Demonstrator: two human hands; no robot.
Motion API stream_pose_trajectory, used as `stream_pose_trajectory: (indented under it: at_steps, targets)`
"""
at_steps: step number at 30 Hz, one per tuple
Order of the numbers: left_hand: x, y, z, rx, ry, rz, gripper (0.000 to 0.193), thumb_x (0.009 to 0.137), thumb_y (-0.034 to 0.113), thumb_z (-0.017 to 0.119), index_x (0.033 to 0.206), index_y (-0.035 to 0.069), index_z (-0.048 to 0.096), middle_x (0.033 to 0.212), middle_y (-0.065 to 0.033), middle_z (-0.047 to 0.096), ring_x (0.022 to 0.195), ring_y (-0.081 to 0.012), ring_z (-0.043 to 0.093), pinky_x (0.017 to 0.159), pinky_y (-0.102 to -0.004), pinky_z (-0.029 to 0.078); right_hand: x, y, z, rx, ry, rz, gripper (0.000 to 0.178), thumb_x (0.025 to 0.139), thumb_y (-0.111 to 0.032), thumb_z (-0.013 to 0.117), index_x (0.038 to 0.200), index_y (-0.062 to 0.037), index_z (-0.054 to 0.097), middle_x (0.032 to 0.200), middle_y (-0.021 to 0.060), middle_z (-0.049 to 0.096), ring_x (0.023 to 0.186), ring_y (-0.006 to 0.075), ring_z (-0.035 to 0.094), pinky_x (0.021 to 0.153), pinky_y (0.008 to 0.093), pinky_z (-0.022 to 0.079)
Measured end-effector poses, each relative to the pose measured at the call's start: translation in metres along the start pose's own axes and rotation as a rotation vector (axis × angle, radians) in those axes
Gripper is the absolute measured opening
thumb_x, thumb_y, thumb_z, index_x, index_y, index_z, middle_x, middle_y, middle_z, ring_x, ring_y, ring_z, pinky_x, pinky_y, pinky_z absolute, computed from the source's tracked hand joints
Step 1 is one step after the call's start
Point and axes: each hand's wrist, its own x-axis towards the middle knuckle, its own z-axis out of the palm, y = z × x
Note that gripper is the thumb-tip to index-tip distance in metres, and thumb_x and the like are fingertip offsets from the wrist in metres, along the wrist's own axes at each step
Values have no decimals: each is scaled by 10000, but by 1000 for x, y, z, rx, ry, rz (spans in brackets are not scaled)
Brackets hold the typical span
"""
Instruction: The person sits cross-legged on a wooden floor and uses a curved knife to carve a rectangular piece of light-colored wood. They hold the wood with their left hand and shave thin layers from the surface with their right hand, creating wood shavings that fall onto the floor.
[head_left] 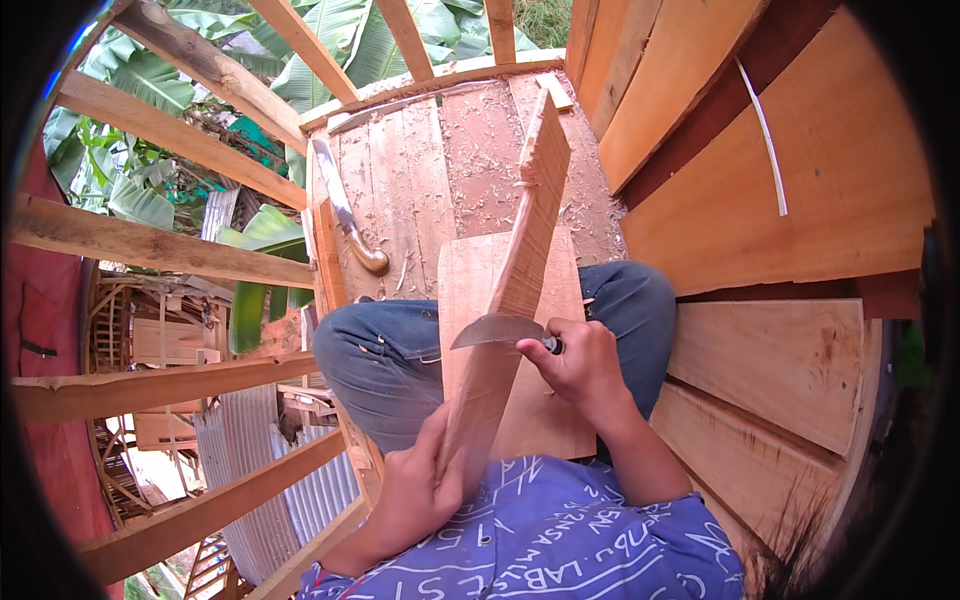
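Wrapped round the near end of a long, flat wooden piece [520, 250] is my left hand [425, 478]. The piece stands tilted up and away from my body, with a notch near its far, narrower end. My right hand [580, 368] is closed on the dark handle of a knife [495, 331]. The knife's curved blade lies across the wooden piece about halfway along it. Under the piece, a wide wooden board [465, 270] rests across my lap between my knees.
A machete [340, 195] with a wooden handle lies on the plank floor at the left. Wood shavings [480, 130] are scattered over the far floor. Wooden rails [180, 250] run along the left side, with banana leaves beyond. A plank wall [780, 240] stands close on the right.
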Motion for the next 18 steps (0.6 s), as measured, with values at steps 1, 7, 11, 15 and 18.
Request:
stream_pose_trajectory:
  at_steps: [1, 7, 11, 15, 18]
  targets:
    - [1, 1, 1, 4, -24, 6, 607, 823, 29, 594, 1407, 38, 427, 821, -295, 654, 767, -453, 684, 660, -444, 555, 0, -1, 0, -3, -6, -7, 786, 791, -767, 594, 638, 2, 642, 547, 204, 579, 576, 382, 643, 564, 449, 508]
    - [-2, 7, 1, 92, -115, -99, 554, 883, 14, 586, 1414, 15, 425, 949, -279, 684, 837, -408, 713, 713, -390, 562, 29, 18, -4, -199, 80, 8, 828, 778, -792, 583, 624, 21, 615, 544, 212, 572, 587, 403, 637, 566, 473, 504]
    - [-4, 12, 4, 140, -144, -65, 548, 880, 18, 592, 1405, 11, 433, 920, -273, 684, 803, -406, 712, 681, -393, 558, 64, 70, -3, -104, 242, 162, 817, 817, -753, 580, 636, 44, 598, 576, 254, 566, 606, 445, 616, 579, 489, 485]
    - [-3, 9, -1, 83, -134, -74, 539, 873, 14, 601, 1390, 4, 448, 957, -272, 686, 843, -390, 720, 698, -382, 558, 76, 67, -14, -74, 263, 219, 795, 855, -707, 576, 671, 66, 602, 627, 288, 573, 652, 467, 614, 599, 496, 467]
    - [-3, 9, -4, 18, -70, -101, 528, 868, 9, 607, 1377, 7, 464, 1001, -271, 688, 892, -389, 720, 739, -369, 557, 66, 60, -13, 15, 175, 272, 761, 879, -666, 575, 713, 76, 599, 674, 291, 593, 694, 451, 626, 632, 484, 473]
